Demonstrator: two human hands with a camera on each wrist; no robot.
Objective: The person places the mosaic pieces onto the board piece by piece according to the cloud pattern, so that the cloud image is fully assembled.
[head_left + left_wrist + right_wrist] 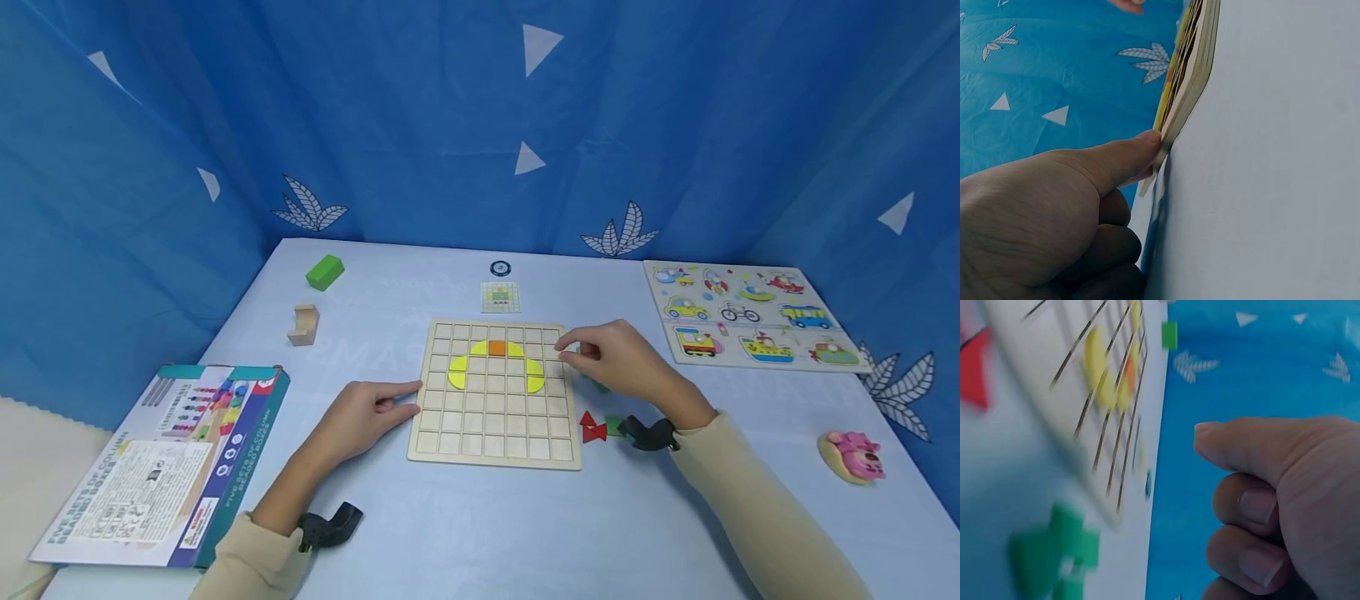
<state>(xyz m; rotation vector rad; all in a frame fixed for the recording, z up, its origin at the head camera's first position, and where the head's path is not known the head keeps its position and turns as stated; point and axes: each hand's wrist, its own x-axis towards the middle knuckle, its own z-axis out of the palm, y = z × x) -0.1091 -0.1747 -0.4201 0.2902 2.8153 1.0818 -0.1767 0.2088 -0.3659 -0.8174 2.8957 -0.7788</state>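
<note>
A wooden grid board (495, 448) lies in the middle of the table. Set in its upper cells are an orange square (497, 347) and several yellow rounded pieces (457, 372). At the board's left edge is my left hand (363, 419), its extended thumb (1125, 156) and index fingertip touching the rim, the other fingers curled. My right hand (618, 362) hovers over the right edge, thumb and index tips close together with a small gap and no piece visible between them. Red triangles (595, 432) and green pieces (1063, 550) lie beside the board, partly under the right hand and wrist.
Behind the board are a small pattern card (500, 297) and a round disc (500, 268). A toy box (157, 467), a wooden block (303, 325) and a green block (325, 272) stand left. To the right lie a vehicle puzzle (750, 312) and a pink figurine (855, 457).
</note>
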